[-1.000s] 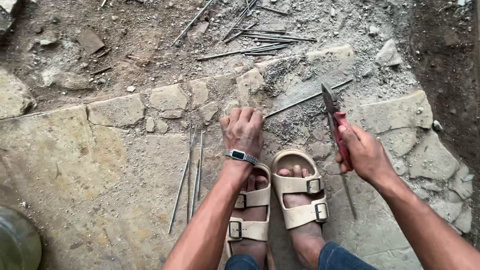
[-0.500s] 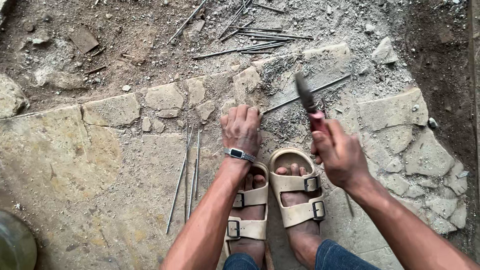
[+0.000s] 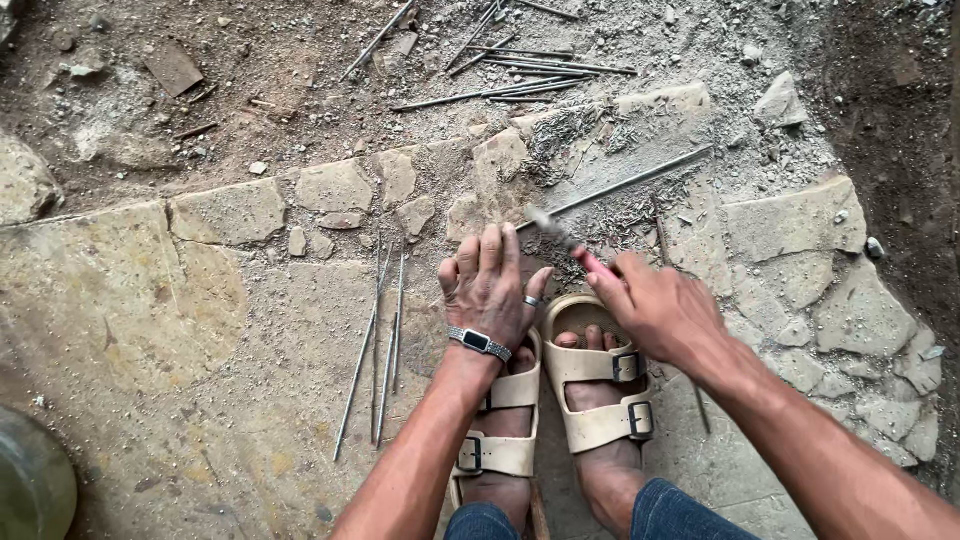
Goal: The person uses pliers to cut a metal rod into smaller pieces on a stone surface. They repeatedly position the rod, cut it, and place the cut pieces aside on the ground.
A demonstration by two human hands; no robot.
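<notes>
Head view is filled by cracked stone paving (image 3: 120,290), with loose dirt and grey debris beyond it. Two feet in beige buckled sandals (image 3: 596,390) are planted on the slabs at lower centre. The left hand (image 3: 492,288) is laid flat, fingers spread and pressed to the stone just ahead of the sandals; a wristwatch (image 3: 480,343) is worn on the wrist and a ring on one finger. The right hand (image 3: 655,305) is closed around the red handle of a blade tool (image 3: 560,238), whose blurred metal end is angled toward the left fingertips. A long thin metal rod (image 3: 625,184) lies across the broken stone just past the tool. Several similar thin rods (image 3: 380,345) are lying left of the left forearm, and more rods (image 3: 520,70) are scattered in the dirt.
</notes>
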